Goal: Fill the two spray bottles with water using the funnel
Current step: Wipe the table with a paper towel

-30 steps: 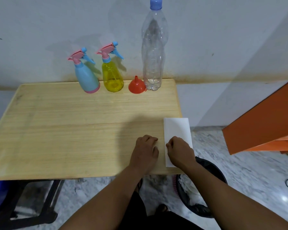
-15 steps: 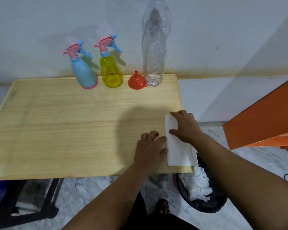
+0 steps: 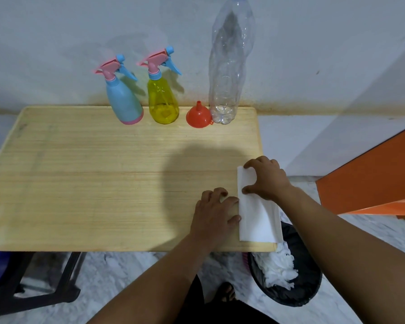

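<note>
A blue spray bottle and a yellow spray bottle, both with pink-and-blue trigger heads screwed on, stand at the back edge of the wooden table. An orange funnel sits mouth down to their right. Beside it stands a tall clear plastic bottle with only a little water at its bottom. My hands are far from these, at the table's front right. My right hand presses its fingertips on the far end of a folded white tissue. My left hand rests on the table, touching the tissue's left edge.
A black waste bin holding crumpled white tissue stands on the marble floor under the table's front right corner. An orange panel leans at the right. A dark stool frame is under the table at the left. The wall runs directly behind the bottles.
My right hand has slid from the tissue's near end to its far end. My left hand has stayed beside the tissue. The view has tilted slightly.
</note>
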